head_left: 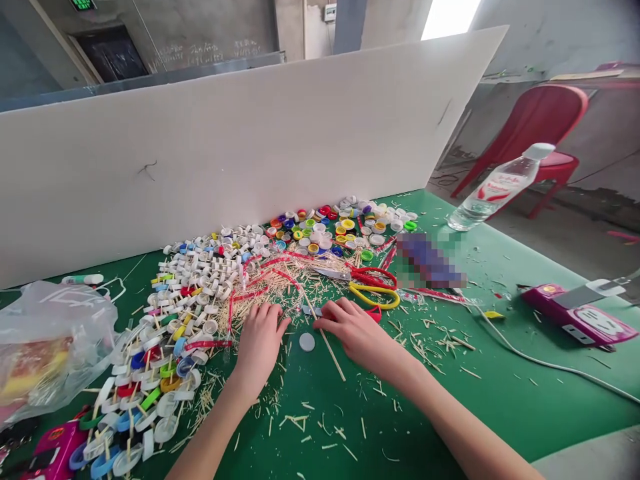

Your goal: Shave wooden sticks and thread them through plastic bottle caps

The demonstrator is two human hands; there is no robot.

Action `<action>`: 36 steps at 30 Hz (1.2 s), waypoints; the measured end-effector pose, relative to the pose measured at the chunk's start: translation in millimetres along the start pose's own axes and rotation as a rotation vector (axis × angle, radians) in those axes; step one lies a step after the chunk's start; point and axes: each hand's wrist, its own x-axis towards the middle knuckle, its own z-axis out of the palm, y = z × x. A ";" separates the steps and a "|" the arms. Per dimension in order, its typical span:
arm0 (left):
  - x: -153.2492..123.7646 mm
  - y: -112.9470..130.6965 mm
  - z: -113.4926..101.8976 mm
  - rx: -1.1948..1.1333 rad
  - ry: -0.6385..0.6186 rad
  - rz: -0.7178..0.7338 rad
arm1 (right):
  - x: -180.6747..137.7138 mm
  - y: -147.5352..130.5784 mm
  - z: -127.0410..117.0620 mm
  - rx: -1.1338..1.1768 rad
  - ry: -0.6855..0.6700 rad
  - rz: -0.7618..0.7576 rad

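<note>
My right hand (353, 328) has its fingertips bent against a thin stick (332, 353); whether they are closed on it, I cannot tell. My left hand (261, 337) is loosely spread beside the stick pile (283, 293), nothing visible in it. A white disc (307, 342) lies between, well inside the bench (510, 393)'s right edge. Step in hand, as judged: handling the single stick. The next move calls for a sure pinch.

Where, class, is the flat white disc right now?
In the head view, the flat white disc lies below centre on the green tabletop, between the left hand and the right hand.
</note>
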 end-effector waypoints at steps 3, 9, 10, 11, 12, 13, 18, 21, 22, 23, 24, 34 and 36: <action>7.4 0.1 3.9 -0.044 -0.017 -0.031 | 1.2 3.3 0.5 0.004 0.047 0.028; 10.5 10.3 -11.1 -0.196 -0.059 -0.090 | 7.2 0.5 -15.6 0.215 0.288 0.159; 10.4 13.7 -15.3 -0.274 -0.083 -0.103 | 10.4 -1.5 -20.6 0.287 0.326 0.191; 10.4 17.6 -19.0 -0.389 -0.120 -0.116 | 14.6 -3.7 -26.0 0.365 0.360 0.224; 10.4 21.6 -21.6 -0.539 -0.164 -0.130 | 19.9 -6.2 -31.6 0.442 0.384 0.261; 10.4 25.7 -22.9 -0.716 -0.207 -0.145 | 26.2 -8.7 -37.1 0.511 0.405 0.292; 11.7 41.6 -11.2 -1.450 -0.228 -0.248 | 66.3 -20.4 -53.8 0.771 0.352 0.376; 13.4 45.4 -0.5 -1.599 -0.204 -0.274 | 90.6 -25.6 -51.5 0.777 0.278 0.389; 13.7 45.9 2.2 -1.608 -0.209 -0.274 | 97.9 -26.8 -49.4 0.764 0.259 0.414; 13.9 46.2 4.7 -1.604 -0.217 -0.272 | 104.7 -27.5 -47.0 0.746 0.246 0.444; 13.7 46.3 7.0 -1.595 -0.224 -0.268 | 111.0 -27.9 -44.6 0.729 0.233 0.480; 6.5 37.6 30.4 -1.483 -0.229 -0.242 | 131.2 -38.5 -33.3 0.635 0.167 0.555; 5.1 34.4 33.5 -1.474 -0.202 -0.274 | 129.7 -44.1 -31.0 0.601 0.140 0.537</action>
